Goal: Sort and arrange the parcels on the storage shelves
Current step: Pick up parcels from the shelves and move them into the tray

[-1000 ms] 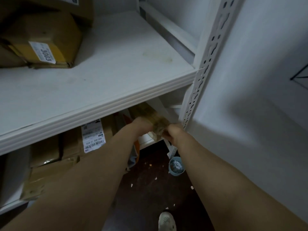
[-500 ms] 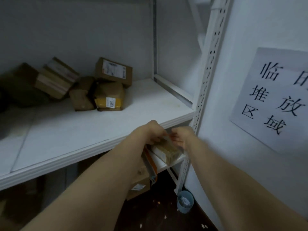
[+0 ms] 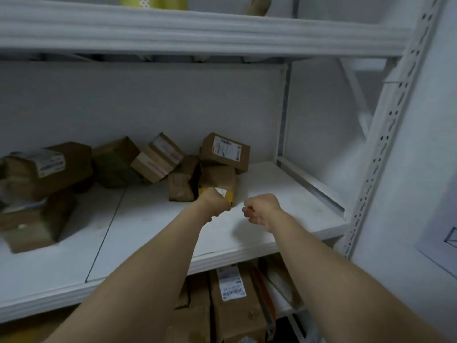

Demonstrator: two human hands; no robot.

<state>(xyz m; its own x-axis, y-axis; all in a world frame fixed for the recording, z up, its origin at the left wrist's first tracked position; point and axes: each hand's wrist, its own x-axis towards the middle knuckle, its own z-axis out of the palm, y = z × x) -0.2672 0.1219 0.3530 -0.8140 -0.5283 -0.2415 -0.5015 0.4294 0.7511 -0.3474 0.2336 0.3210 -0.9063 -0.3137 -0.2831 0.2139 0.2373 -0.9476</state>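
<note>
On my feed both arms reach out over the middle shelf. The right hand hangs above the bare white board with its fingers curled into a loose fist, and I see nothing in it. The left hand is curled too and overlaps the front lower corner of the yellow-taped parcel; I cannot tell whether it grips that corner or only sits in front of it. That parcel stands on the middle shelf, right of centre, with a labelled box resting tilted on top of it and a small brown parcel just beside it on the left. More parcels lie jumbled towards the back left, among them a tilted box. Below the board stands a barcode-labelled carton.
</note>
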